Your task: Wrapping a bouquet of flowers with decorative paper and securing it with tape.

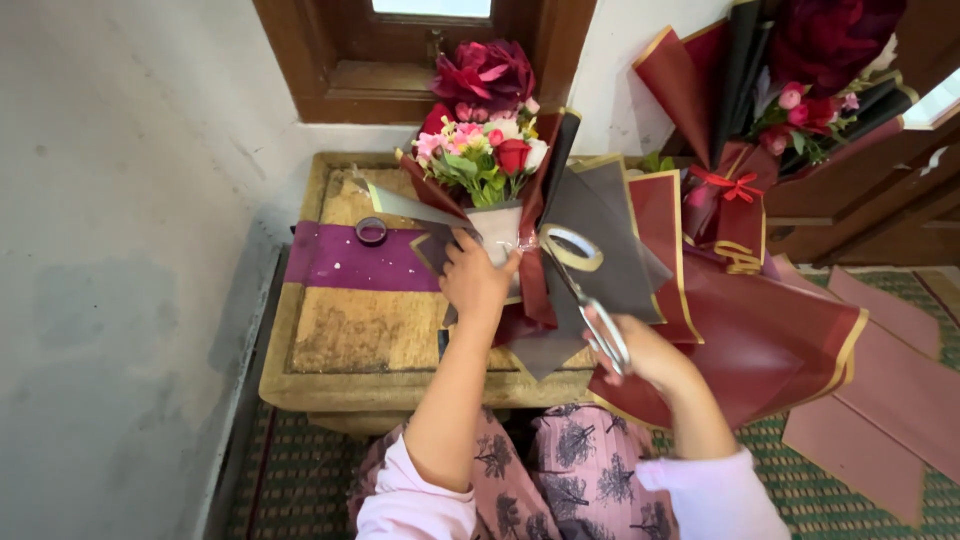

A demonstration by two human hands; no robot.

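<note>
Two hands busy: left hand (pixel 476 280) clamped round bouquet (pixel 488 150) stem wrap, kept upright on bench (pixel 345 330); right hand (pixel 640 350) closed on scissors (pixel 588 295), pointing twd wrap.

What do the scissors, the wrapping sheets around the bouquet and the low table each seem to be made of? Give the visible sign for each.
Scissors: metal, by the pale shiny gleam of blades and loops. Wrapping sheets: probably matte paper or plastic film, since they hold stiff flat folds, with gold-edged borders. Low table: likely wood or stone, judging by its worn, mottled tan top.

Pale pink sleeves, pink tree-print trousers
</note>
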